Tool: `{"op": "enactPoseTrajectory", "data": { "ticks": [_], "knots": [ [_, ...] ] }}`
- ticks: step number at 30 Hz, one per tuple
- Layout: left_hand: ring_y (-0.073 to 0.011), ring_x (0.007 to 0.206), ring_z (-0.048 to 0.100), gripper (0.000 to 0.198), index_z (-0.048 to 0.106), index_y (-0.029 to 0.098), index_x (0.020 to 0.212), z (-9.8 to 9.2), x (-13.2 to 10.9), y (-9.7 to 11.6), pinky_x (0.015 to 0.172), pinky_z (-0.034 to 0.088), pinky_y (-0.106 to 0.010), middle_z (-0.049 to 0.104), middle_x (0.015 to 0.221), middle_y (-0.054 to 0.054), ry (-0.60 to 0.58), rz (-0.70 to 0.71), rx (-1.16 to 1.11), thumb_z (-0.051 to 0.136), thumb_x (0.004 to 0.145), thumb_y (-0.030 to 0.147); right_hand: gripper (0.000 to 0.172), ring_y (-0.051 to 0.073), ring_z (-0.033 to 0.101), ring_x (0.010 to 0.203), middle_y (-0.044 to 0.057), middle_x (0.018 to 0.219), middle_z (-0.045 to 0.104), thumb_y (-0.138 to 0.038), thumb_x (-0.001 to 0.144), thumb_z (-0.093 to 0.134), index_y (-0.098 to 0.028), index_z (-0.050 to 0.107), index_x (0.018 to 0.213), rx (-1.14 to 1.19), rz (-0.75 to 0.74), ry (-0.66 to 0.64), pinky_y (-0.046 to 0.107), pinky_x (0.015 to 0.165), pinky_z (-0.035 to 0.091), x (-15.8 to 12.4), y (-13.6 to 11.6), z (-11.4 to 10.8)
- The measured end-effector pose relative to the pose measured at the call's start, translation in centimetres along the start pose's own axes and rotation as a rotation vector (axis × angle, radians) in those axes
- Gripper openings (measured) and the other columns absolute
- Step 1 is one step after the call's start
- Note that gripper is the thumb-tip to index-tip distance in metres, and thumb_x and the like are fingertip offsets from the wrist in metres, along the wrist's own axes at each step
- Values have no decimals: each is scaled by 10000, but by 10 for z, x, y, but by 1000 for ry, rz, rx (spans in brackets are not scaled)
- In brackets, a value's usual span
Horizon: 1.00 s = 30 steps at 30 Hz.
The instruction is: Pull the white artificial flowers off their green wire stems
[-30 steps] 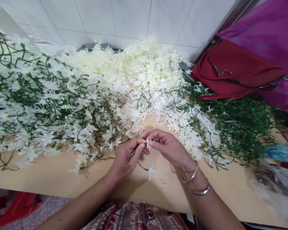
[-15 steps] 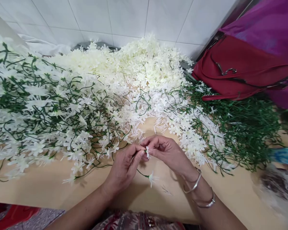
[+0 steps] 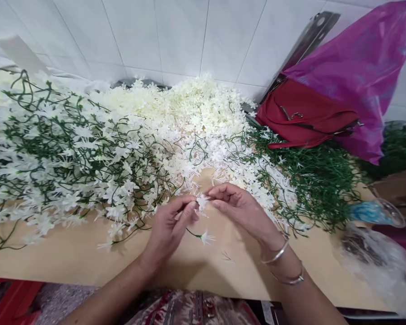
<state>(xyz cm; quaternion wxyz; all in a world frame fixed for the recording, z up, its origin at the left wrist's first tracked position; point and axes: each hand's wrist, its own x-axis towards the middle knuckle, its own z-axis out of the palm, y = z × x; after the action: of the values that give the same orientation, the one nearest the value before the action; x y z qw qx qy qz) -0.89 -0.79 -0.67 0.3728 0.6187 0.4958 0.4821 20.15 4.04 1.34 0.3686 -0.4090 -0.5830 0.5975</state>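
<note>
My left hand [image 3: 171, 230] pinches the green stem of a white artificial flower [image 3: 202, 203] between thumb and index finger. The petals face right, towards my right hand [image 3: 238, 207]. Its bent fingertips are pinched at the flower's right edge, and two metal bangles circle that wrist. Below my left fingers hangs a second white flower [image 3: 206, 237] on a green stem. Thin white stamen pieces [image 3: 228, 257] lie on the table [image 3: 196, 275] near it.
To the left, white flowers on green stems [image 3: 81, 158] form a large heap. Loose cream blossoms [image 3: 192, 101] are piled by the tiled wall. Bare green stems [image 3: 320, 180], a red handbag [image 3: 304, 115], a purple plastic bag [image 3: 362, 63] and a clear plastic bag [image 3: 379, 266] occupy the right.
The view has shifted, showing more of the right side. The flower between my hands now shows fuller, spread petals, and my right fingertips have moved slightly away from my left ones.
</note>
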Motion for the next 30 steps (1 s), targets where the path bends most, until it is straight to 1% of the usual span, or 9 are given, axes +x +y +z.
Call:
{"op": "enactPoseTrajectory", "data": {
  "ticks": [3, 6, 8, 9, 12, 15, 19, 22, 30],
  "knots": [
    [-150, 786, 744, 261, 705, 283, 1268, -35, 5, 23, 764, 604, -311, 811, 994, 1, 303, 173, 304, 601, 1029, 287, 146, 199, 691, 946, 49, 980, 744, -368, 925, 746, -239, 735, 993, -310, -75, 13, 361, 883, 575, -29, -16, -10],
    [-247, 1058, 751, 510, 512, 273, 1527, -74, 13, 39, 904, 577, -439, 742, 1329, -57, 587, 236, 757, 588, 1025, 320, 103, 225, 718, 980, 53, 1036, 757, -345, 963, 707, -286, 727, 1046, -555, -114, -41, 379, 856, 603, -68, -9, -11],
    [-321, 1285, 661, 532, 447, 239, 1568, -93, 16, 40, 1002, 517, -524, 687, 1414, -91, 535, 144, 915, 494, 1057, 379, 339, 275, 642, 1283, 82, 1386, 674, -338, 964, 705, -343, 664, 1301, -691, -210, -96, 433, 999, 593, -91, 6, -4],
    [-343, 1306, 648, 533, 469, 227, 1552, -99, 17, 38, 1005, 515, -550, 700, 1393, -97, 551, 118, 948, 496, 1051, 408, 508, 318, 504, 1455, 98, 1580, 527, -346, 951, 720, -348, 580, 1440, -793, -250, -146, 491, 1097, 544, -99, 15, 1],
    [-365, 1362, 601, 498, 521, 277, 1516, -105, 21, 31, 1051, 513, -576, 639, 1480, -68, 565, 128, 947, 522, 1041, 426, 861, 400, 225, 1605, 115, 1738, 261, -398, 912, 758, -334, 311, 1645, -1134, -326, -215, 644, 1221, 380, -106, 36, 18],
    [-383, 1405, 538, 525, 503, 305, 1532, -98, 25, 28, 1141, 458, -585, 531, 1576, -67, 560, 255, 942, 578, 1017, 378, 950, 428, 205, 1605, 141, 1746, 207, -537, 895, 735, -319, 233, 1671, -1251, -365, -173, 664, 1236, 332, -88, 45, 33],
    [-368, 1363, 536, 571, 527, 251, 1517, -70, 25, 32, 1161, 434, -530, 591, 1422, -150, 523, 378, 924, 667, 964, 280, 814, 429, 149, 1617, 136, 1751, 196, -589, 960, 617, -352, 268, 1656, -1238, -400, -106, 698, 1237, 273, -43, 47, 44],
    [-320, 1245, 596, 509, 540, 228, 1479, -40, 18, 27, 1057, 513, -470, 611, 1303, -151, 374, 435, 861, 640, 981, 222, 647, 422, 123, 1622, 137, 1761, 164, -541, 1006, 564, -332, 409, 1599, -1257, -403, -63, 697, 1242, 244, -13, 45, 43],
    [-303, 1248, 613, 406, 480, 199, 1422, 18, 15, 0, 1040, 530, -471, 631, 1325, -154, -92, 424, 722, 513, 1021, 147, 464, 407, 391, 1491, 203, 1648, 414, -285, 1035, 523, -221, 564, 1493, -1238, -282, 161, 621, 1124, 432, 32, 42, 15]
  ]
}}
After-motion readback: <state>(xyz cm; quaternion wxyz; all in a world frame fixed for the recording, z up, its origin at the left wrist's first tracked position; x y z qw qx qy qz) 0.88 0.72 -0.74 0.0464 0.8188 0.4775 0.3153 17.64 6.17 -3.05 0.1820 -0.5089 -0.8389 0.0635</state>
